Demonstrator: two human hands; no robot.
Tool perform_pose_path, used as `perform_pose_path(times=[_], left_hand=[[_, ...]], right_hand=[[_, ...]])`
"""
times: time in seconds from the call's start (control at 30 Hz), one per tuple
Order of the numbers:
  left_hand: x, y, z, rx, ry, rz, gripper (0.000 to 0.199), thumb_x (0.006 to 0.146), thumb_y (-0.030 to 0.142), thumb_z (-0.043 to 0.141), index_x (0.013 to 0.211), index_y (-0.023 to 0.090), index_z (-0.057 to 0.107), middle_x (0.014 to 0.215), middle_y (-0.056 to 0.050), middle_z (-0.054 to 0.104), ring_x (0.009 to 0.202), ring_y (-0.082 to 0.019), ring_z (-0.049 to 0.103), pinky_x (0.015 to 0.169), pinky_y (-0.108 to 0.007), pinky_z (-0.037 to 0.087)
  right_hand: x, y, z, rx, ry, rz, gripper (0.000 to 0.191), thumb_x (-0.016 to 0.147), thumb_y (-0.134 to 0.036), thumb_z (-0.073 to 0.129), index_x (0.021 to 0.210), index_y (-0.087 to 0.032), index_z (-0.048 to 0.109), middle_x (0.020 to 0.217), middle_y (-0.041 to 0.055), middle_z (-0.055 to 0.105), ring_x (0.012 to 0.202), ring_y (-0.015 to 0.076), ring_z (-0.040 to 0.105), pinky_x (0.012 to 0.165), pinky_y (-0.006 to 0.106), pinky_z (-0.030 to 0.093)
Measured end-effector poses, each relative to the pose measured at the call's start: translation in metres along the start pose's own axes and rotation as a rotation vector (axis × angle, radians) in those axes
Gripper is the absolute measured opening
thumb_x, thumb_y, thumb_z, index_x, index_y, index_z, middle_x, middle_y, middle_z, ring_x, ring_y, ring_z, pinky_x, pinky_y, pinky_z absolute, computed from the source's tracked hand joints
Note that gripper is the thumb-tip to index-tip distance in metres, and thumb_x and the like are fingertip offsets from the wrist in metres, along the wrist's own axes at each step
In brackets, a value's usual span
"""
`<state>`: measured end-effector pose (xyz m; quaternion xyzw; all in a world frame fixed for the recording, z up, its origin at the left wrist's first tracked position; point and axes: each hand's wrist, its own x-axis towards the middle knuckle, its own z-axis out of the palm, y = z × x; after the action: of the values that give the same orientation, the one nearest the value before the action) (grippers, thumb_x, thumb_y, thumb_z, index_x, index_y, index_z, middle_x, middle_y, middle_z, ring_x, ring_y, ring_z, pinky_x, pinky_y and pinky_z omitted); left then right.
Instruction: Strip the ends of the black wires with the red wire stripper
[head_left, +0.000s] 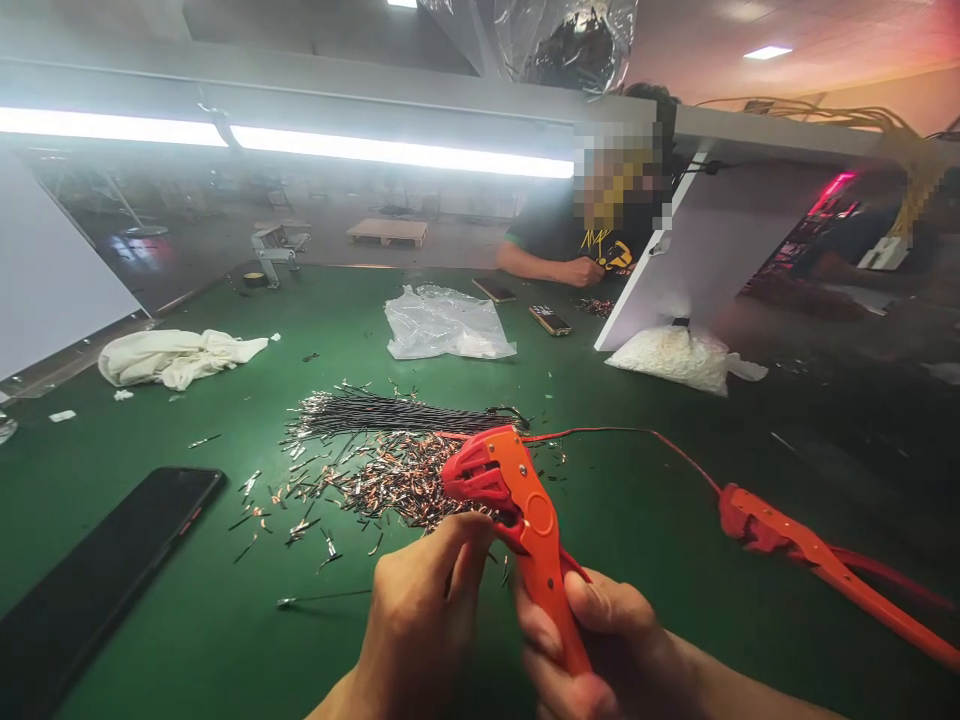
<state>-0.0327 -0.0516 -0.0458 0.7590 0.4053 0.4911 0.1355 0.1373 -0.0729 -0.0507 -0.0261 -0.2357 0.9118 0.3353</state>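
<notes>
My right hand (592, 640) is wrapped around the handle of an orange-and-red wire stripper (541, 515), which tilts up and left with its jaws at the top. Close to those jaws, my left hand (427, 600) is closed in a pinch. A thin dark wire (330, 598) with a metal terminal on its left end runs behind that hand; its other end is hidden by the fingers and tool. Beyond the stripper lie a bundle of black wires (405, 413) with terminals and a heap of short wire scraps (397, 480) in copper, silver and black.
A second orange stripper (825, 565) lies at right, with a red cord (600, 430) near it. A black phone (112, 580) is at left. Farther back are a plastic bag (446, 325), a white cloth (176, 358), a filled bag (667, 358) and a person (562, 230) seated across the green table.
</notes>
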Motion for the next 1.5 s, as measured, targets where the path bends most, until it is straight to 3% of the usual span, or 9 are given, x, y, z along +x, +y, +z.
perform_pose_path(times=[0.23, 0.37, 0.53, 0.67, 0.97, 1.2, 1.3, 1.43, 1.5], left_hand=[[0.0, -0.005, 0.003, 0.036, -0.02, -0.051, 0.014, 0.093, 0.012, 0.05, 0.1, 0.02, 0.058, 0.06, 0.007, 0.06, 0.044, -0.006, 0.052, 0.045, -0.016, 0.041], [0.002, -0.005, 0.002, 0.068, -0.04, -0.055, 0.014, 0.093, 0.011, 0.048, 0.101, 0.019, 0.057, 0.073, 0.003, 0.068, 0.054, -0.007, 0.061, 0.054, -0.016, 0.048], [0.005, -0.016, -0.007, 0.318, 0.079, 0.089, 0.014, 0.09, 0.009, 0.054, 0.099, 0.017, 0.06, 0.078, -0.002, 0.065, 0.067, -0.013, 0.062, 0.063, -0.023, 0.049], [0.009, -0.021, -0.015, 0.429, 0.133, 0.221, 0.021, 0.083, 0.003, 0.062, 0.1, 0.015, 0.062, 0.074, -0.002, 0.061, 0.067, -0.014, 0.055, 0.062, -0.025, 0.046], [0.004, -0.002, -0.016, 0.22, 0.035, 0.201, 0.021, 0.089, 0.012, 0.055, 0.11, 0.01, 0.055, 0.071, -0.002, 0.056, 0.06, -0.012, 0.05, 0.055, -0.024, 0.043], [0.003, -0.004, -0.014, 0.256, 0.036, 0.241, 0.019, 0.085, 0.002, 0.054, 0.1, 0.014, 0.056, 0.065, 0.001, 0.051, 0.054, -0.011, 0.045, 0.047, -0.021, 0.038], [0.002, -0.001, -0.016, 0.233, 0.005, 0.199, 0.016, 0.091, 0.016, 0.054, 0.106, 0.015, 0.054, 0.07, -0.001, 0.054, 0.057, -0.012, 0.05, 0.049, -0.022, 0.043], [-0.002, 0.009, -0.015, 0.176, -0.071, 0.126, 0.061, 0.088, 0.06, 0.051, 0.127, 0.015, 0.041, 0.083, -0.005, 0.057, 0.066, -0.016, 0.057, 0.057, -0.027, 0.053], [-0.005, 0.013, -0.01, 0.087, -0.11, 0.177, 0.065, 0.086, 0.059, 0.055, 0.131, 0.015, 0.036, 0.08, -0.003, 0.056, 0.064, -0.015, 0.057, 0.055, -0.027, 0.053]], right_hand=[[-0.002, -0.002, -0.017, 0.155, -0.092, 0.077, 0.036, 0.097, -0.052, 0.041, 0.094, -0.018, 0.053, 0.056, -0.0079, 0.046, 0.03, 0.0049, 0.032, 0.027, 0.013, 0.036], [0.001, -0.005, -0.009, 0.117, 0.034, 0.079, 0.037, 0.094, -0.052, 0.048, 0.097, -0.016, 0.055, 0.063, -0.0041, 0.052, 0.042, 0.0062, 0.046, 0.041, 0.017, 0.044], [-0.001, -0.014, -0.004, -0.023, 0.169, 0.028, 0.043, 0.088, -0.049, 0.052, 0.107, -0.011, 0.056, 0.078, 0.0056, 0.061, 0.063, 0.0164, 0.062, 0.062, 0.032, 0.05], [-0.005, -0.016, -0.011, -0.107, 0.154, -0.029, 0.039, 0.085, -0.035, 0.053, 0.112, -0.008, 0.056, 0.08, 0.0085, 0.062, 0.066, 0.0188, 0.064, 0.063, 0.032, 0.049], [-0.007, -0.003, -0.017, -0.177, 0.119, 0.011, 0.046, 0.065, -0.026, 0.059, 0.107, -0.007, 0.059, 0.072, 0.0101, 0.067, 0.06, 0.0187, 0.062, 0.057, 0.028, 0.047], [-0.006, -0.007, -0.009, -0.11, 0.125, 0.079, 0.047, 0.064, -0.022, 0.061, 0.11, -0.009, 0.06, 0.078, 0.0094, 0.069, 0.062, 0.0159, 0.062, 0.061, 0.026, 0.046], [-0.004, -0.007, -0.011, -0.137, 0.103, 0.054, 0.047, 0.063, -0.022, 0.062, 0.109, -0.011, 0.06, 0.077, 0.0088, 0.069, 0.063, 0.0186, 0.064, 0.063, 0.029, 0.047], [-0.002, -0.007, -0.013, -0.181, 0.166, -0.066, 0.052, 0.057, -0.015, 0.06, 0.109, -0.013, 0.062, 0.087, 0.0094, 0.069, 0.078, 0.0211, 0.065, 0.074, 0.032, 0.047], [0.0, -0.008, -0.011, -0.202, 0.193, -0.066, 0.051, 0.057, -0.016, 0.058, 0.107, -0.011, 0.064, 0.091, 0.0118, 0.069, 0.085, 0.0233, 0.064, 0.078, 0.033, 0.046]])
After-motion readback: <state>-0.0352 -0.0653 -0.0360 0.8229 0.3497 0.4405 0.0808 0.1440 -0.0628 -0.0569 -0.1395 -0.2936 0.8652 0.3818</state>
